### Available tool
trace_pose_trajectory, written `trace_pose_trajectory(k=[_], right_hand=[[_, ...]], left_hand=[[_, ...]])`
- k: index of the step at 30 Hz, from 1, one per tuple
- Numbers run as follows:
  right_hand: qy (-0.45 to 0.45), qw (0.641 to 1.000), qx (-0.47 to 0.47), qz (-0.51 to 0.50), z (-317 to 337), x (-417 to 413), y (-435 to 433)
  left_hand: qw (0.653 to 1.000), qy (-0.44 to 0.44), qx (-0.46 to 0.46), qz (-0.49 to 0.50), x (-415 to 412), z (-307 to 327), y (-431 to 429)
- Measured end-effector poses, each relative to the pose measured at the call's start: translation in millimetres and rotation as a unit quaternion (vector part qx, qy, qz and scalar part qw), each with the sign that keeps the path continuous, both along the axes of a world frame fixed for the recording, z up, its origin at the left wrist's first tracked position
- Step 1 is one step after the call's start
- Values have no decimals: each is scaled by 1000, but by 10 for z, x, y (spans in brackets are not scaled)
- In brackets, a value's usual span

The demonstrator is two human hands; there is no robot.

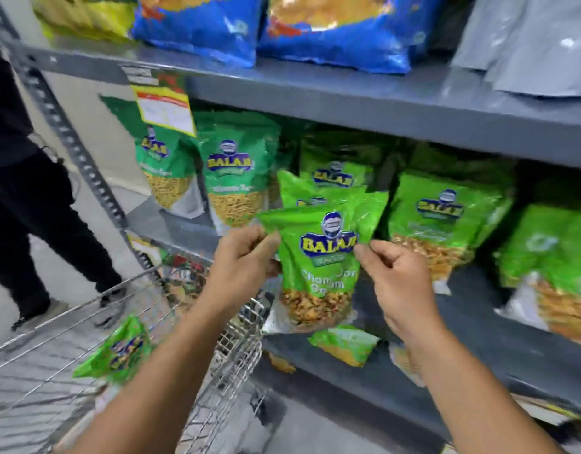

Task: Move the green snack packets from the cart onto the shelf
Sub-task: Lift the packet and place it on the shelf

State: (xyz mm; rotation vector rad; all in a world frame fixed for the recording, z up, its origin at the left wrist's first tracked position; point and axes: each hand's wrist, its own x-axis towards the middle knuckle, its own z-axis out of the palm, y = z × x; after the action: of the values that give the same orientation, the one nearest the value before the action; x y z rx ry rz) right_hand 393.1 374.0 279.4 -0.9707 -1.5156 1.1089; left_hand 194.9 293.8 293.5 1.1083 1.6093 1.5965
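Observation:
A green snack packet hangs upright in front of the grey shelf, with one or two more packets pressed behind it. My left hand pinches its top left corner. My right hand pinches its right edge below the top corner. Another green packet lies in the wire cart at lower left. Several green packets stand on the shelf behind and to the right.
A person in dark trousers stands at the left beside the cart. Blue bags and grey bags fill the upper shelf. A yellow price tag hangs from the shelf edge. A small green packet lies on the lower shelf.

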Motion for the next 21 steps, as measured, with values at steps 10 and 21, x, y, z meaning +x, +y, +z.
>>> trace_pose_trajectory(k=[10,21], right_hand=[[17,983,-43,-177,-261,1270,431],[17,975,-53,-213,-327,1377,570]], left_hand=[[990,-10,-81,-115,1313,-220,1095],[984,8,-133,-122,1515,-151,1333]])
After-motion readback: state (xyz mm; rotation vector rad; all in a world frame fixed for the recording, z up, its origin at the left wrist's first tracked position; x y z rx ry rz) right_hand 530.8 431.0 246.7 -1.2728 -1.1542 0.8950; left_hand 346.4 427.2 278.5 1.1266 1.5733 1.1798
